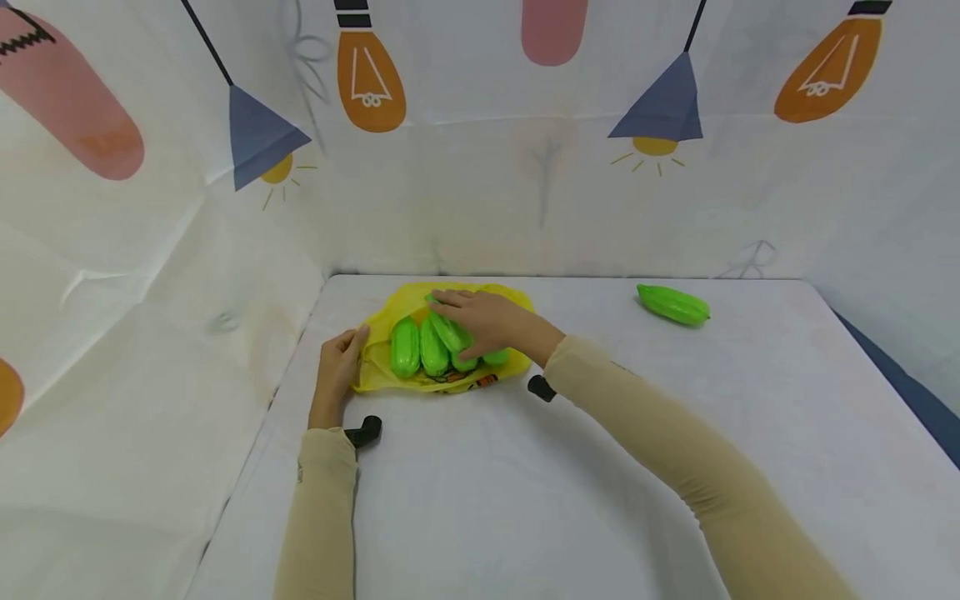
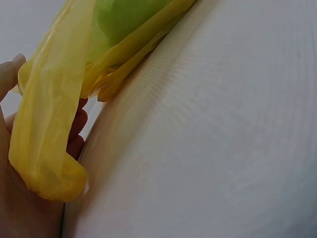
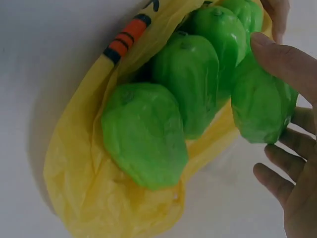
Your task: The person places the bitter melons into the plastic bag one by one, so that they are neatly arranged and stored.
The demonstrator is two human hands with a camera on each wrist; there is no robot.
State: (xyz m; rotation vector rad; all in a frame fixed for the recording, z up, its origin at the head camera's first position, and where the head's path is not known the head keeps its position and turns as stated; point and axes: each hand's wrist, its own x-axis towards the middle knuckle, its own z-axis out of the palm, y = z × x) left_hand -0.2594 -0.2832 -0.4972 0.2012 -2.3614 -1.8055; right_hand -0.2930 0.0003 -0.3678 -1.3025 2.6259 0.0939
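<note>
A yellow plastic bag lies with its mouth facing the person near the table's far left. Several shiny green gourds, ridged lengthwise, sit side by side inside it. My left hand grips the bag's left edge; in the left wrist view the yellow film passes between thumb and fingers. Over the bag's opening, my right hand holds one gourd between thumb and fingers, tilted above the others. The right wrist view shows the remaining gourds resting against the yellow plastic.
Another green gourd lies alone at the far right of the white table. A patterned cloth wall rises behind the table's far edge, and another stretch of it runs along the left. Black wrist mounts jut out beside the sleeves.
</note>
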